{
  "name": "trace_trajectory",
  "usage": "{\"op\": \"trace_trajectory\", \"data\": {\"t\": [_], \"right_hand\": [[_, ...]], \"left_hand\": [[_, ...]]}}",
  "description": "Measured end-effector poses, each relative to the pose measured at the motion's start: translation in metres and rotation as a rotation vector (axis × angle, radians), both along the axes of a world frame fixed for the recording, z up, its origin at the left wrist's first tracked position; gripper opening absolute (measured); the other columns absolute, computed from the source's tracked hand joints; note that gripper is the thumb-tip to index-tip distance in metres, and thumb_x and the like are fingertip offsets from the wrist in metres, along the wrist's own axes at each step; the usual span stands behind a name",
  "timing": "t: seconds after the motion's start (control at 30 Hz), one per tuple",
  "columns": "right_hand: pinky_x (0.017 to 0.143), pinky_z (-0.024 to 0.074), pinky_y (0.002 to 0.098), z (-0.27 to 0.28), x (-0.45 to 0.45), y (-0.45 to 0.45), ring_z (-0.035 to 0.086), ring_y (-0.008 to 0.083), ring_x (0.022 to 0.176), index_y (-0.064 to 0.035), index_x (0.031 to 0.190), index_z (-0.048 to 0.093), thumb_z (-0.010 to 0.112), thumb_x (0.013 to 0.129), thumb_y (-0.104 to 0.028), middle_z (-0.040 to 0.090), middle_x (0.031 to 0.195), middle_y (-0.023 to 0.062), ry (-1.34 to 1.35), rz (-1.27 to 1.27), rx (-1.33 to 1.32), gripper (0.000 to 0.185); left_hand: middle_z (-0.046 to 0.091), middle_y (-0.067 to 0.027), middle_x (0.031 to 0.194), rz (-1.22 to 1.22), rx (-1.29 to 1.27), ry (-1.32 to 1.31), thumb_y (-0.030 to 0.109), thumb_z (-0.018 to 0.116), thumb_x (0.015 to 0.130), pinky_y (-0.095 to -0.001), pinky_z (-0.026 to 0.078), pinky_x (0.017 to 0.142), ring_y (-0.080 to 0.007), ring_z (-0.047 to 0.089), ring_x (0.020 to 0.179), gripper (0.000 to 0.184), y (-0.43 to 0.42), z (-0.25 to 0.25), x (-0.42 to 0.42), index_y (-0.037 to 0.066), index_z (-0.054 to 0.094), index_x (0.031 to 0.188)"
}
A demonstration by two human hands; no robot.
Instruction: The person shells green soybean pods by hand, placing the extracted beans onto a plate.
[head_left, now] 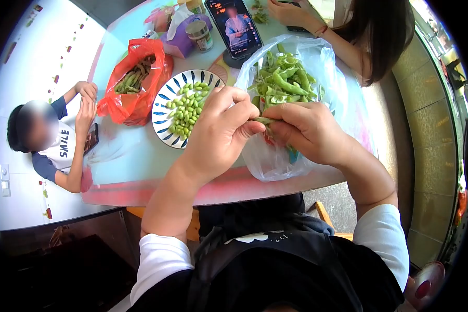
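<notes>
Between my two hands is a green soybean pod (pixel 265 120), pinched at both ends over the near side of a clear plastic bag (pixel 268 166). My left hand (pixel 221 130) grips its left end with thumb and forefinger, and my right hand (pixel 312 130) has the other end. Green pods and opened shells (pixel 288 78) fill the plastic bag behind my right hand. Left of my left hand, a white plate (pixel 161 130) with dark blue strokes on its rim carries many shelled green beans (pixel 186 112). My left hand covers the plate's right part.
A red plastic bag (pixel 135 112) with darker pods (pixel 135 78) stands at the left. Behind are a phone (pixel 236 28) on a stand, a lidded jar (pixel 199 36) and a purple tissue box (pixel 179 44). One person (pixel 57 135) sits left; another's arm (pixel 343 44) rests at the far right.
</notes>
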State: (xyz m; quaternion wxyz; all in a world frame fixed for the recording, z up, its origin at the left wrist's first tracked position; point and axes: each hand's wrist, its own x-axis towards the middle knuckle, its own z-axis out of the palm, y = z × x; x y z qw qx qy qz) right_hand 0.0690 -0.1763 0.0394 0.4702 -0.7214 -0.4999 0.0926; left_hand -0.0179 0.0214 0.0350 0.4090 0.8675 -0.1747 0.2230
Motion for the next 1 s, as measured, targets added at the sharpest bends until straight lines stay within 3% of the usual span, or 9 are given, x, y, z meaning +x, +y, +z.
{"op": "trace_trajectory", "data": {"t": [0.23,0.3,0.43,0.53,0.73,0.83,0.87,0.97,1.0], "right_hand": [[0.058,0.0505,0.0420,-0.011,0.001,0.001,0.063,0.0349,0.067,-0.0018,0.094,0.062,0.067,0.082,-0.008,0.064,0.079,0.0144,-0.333,-0.043,0.011,0.015],[0.058,0.0506,0.0415,-0.011,0.001,0.000,0.063,0.0355,0.066,-0.0018,0.091,0.061,0.065,0.080,-0.006,0.064,0.077,0.0151,-0.376,-0.031,0.005,0.013],[0.056,0.0494,0.0365,-0.006,-0.007,0.002,0.063,0.0257,0.060,-0.0005,0.090,0.060,0.055,0.087,-0.007,0.062,0.069,0.0111,0.032,-0.086,0.032,0.009],[0.054,0.0463,0.0303,0.000,-0.010,0.004,0.057,0.0123,0.058,0.0007,0.088,0.059,0.045,0.095,-0.012,0.058,0.064,0.0045,0.430,-0.065,0.002,0.020],[0.052,0.0442,0.0314,-0.007,-0.010,0.008,0.055,0.0159,0.055,-0.0019,0.083,0.059,0.053,0.092,-0.011,0.057,0.063,0.0053,1.044,-0.118,0.088,0.014],[0.053,0.0451,0.0335,-0.015,-0.004,0.008,0.055,0.0235,0.054,-0.0045,0.081,0.058,0.065,0.080,-0.006,0.054,0.064,0.0084,-0.343,-0.261,0.129,0.007],[0.054,0.0467,0.0359,-0.010,-0.003,0.003,0.056,0.0286,0.056,-0.0058,0.080,0.057,0.071,0.070,-0.003,0.053,0.066,0.0097,-0.407,-0.163,0.117,0.017],[0.054,0.0470,0.0366,-0.008,-0.003,0.007,0.056,0.0261,0.056,-0.0067,0.078,0.055,0.071,0.070,-0.003,0.052,0.067,0.0077,-0.662,-0.157,0.157,0.018],[0.054,0.0468,0.0368,-0.006,-0.003,0.008,0.056,0.0250,0.057,-0.0063,0.077,0.054,0.070,0.070,-0.002,0.052,0.067,0.0069,-0.678,-0.160,0.167,0.018]], "left_hand": [[0.055,-0.0100,0.098,-0.030,0.026,-0.010,0.001,0.072,0.079,-0.0342,0.046,0.085,-0.0266,0.052,0.089,0.018,-0.001,-0.011,0.005,0.001,0.059,0.093],[0.056,-0.0088,0.096,-0.028,0.045,-0.075,-0.002,0.075,0.071,-0.0368,0.045,0.081,-0.0281,0.052,0.091,0.023,-0.003,-0.009,0.005,0.003,0.062,0.090],[0.056,-0.0063,0.094,0.012,0.061,-0.206,-0.003,0.078,0.065,-0.0410,0.044,0.080,-0.0290,0.051,0.094,0.026,-0.008,-0.008,0.007,0.006,0.064,0.084],[0.055,-0.0060,0.093,0.048,0.093,-0.264,0.001,0.077,0.069,-0.0501,0.042,0.098,-0.0288,0.052,0.094,0.021,-0.012,-0.011,0.008,0.006,0.063,0.085],[0.057,-0.0044,0.092,0.165,0.195,-0.349,0.006,0.077,0.070,-0.0501,0.043,0.097,-0.0293,0.053,0.095,0.019,-0.016,-0.011,0.006,0.008,0.065,0.085],[0.058,-0.0063,0.087,0.131,-0.020,-0.081,0.010,0.078,0.074,-0.0411,0.046,0.090,-0.0286,0.055,0.087,0.018,-0.016,-0.008,0.003,0.005,0.065,0.086],[0.060,-0.0063,0.084,0.006,-0.160,0.067,0.013,0.075,0.082,-0.0324,0.048,0.080,-0.0218,0.058,0.081,0.017,-0.011,-0.009,0.003,0.002,0.064,0.089],[0.059,-0.0025,0.091,-0.136,-0.500,0.406,0.025,0.068,0.093,-0.0263,0.044,0.081,-0.0110,0.053,0.086,0.025,-0.011,-0.008,-0.001,0.001,0.061,0.096],[0.058,0.0000,0.094,-0.137,-0.426,0.377,0.023,0.065,0.096,-0.0241,0.044,0.082,-0.0069,0.051,0.088,0.023,-0.012,-0.007,-0.002,0.002,0.059,0.104]]}}
